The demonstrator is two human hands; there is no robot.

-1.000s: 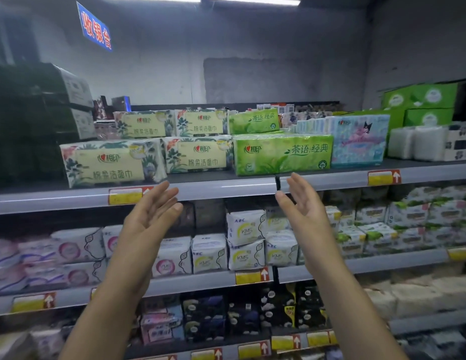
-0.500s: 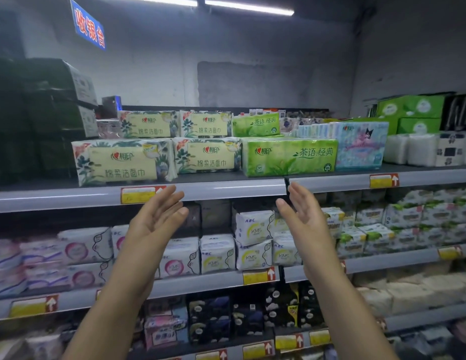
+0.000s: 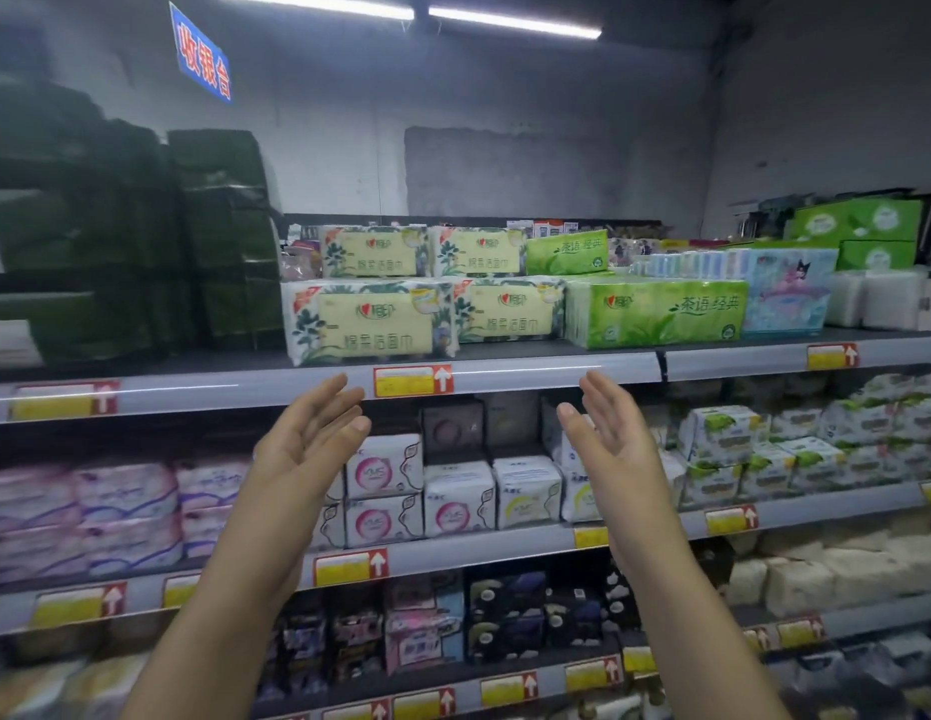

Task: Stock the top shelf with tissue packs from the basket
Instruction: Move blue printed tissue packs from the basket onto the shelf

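Left hand: our left hand (image 3: 307,439) is raised just under the shelf lip, fingers straight, palm turned inward; it holds nothing.
Right hand: our right hand (image 3: 614,433) mirrors it, fingers straight and empty; the two palms face each other, well apart, touching no pack.
Top shelf: the grey metal top shelf (image 3: 531,367) carries a front row of two cream-and-floral plastic-wrapped tissue packs (image 3: 372,322) and one long green plastic-wrapped tissue pack (image 3: 655,311), side by side near the edge; a second row of like packs (image 3: 476,250) lies behind.
Neighbours: dark green wrapped stacks (image 3: 219,236) to the left; a red-and-yellow price tag (image 3: 412,380) on the lip, above and between our hands.
Basket: not in view; we cannot tell how many packs remain in it.
Progress (judged): several packs stand placed; no pack in hand; we take this for a gap between placements.
Left to do (judged): fetch the next pack from the basket, if any; end state unconfirmed.
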